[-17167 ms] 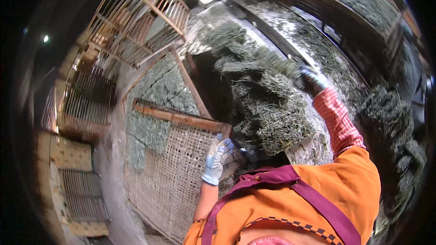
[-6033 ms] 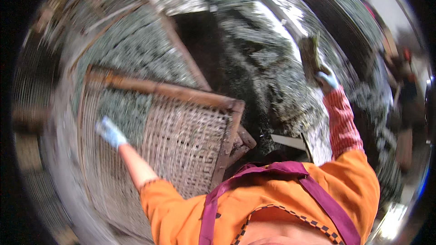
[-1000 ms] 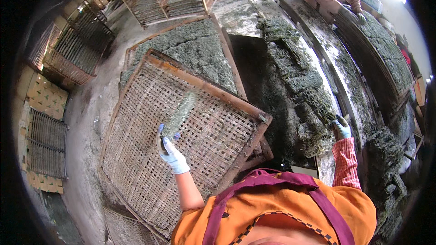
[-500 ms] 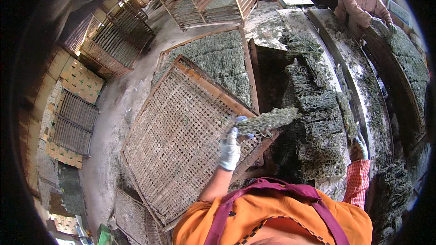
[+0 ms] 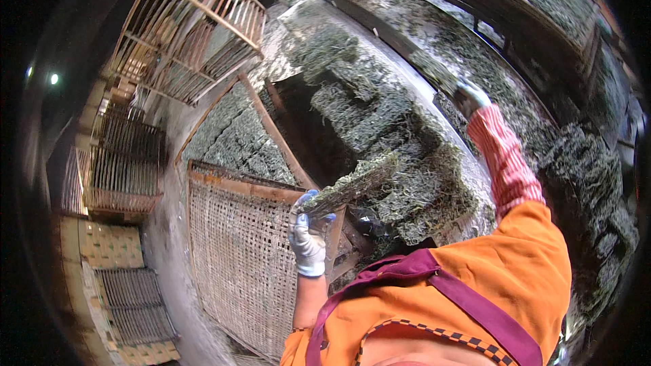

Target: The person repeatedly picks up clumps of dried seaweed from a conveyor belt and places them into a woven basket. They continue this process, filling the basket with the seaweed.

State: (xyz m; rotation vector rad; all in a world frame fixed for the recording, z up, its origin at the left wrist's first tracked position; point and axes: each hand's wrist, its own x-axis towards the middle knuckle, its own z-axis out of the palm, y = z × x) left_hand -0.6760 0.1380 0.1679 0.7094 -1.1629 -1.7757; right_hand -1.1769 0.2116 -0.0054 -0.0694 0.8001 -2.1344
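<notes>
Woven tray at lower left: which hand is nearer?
Left. The left hand is at the right side of the woven tray; the right hand is farther off, beyond the green-grey pile.

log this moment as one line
left hand: holds green fibrous bundle | right hand: at second bundle, grip unclear | fibrous pile: right of woven tray

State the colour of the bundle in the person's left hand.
Dull grey-green; the head view shows the bundle best, in the left hand.
</notes>
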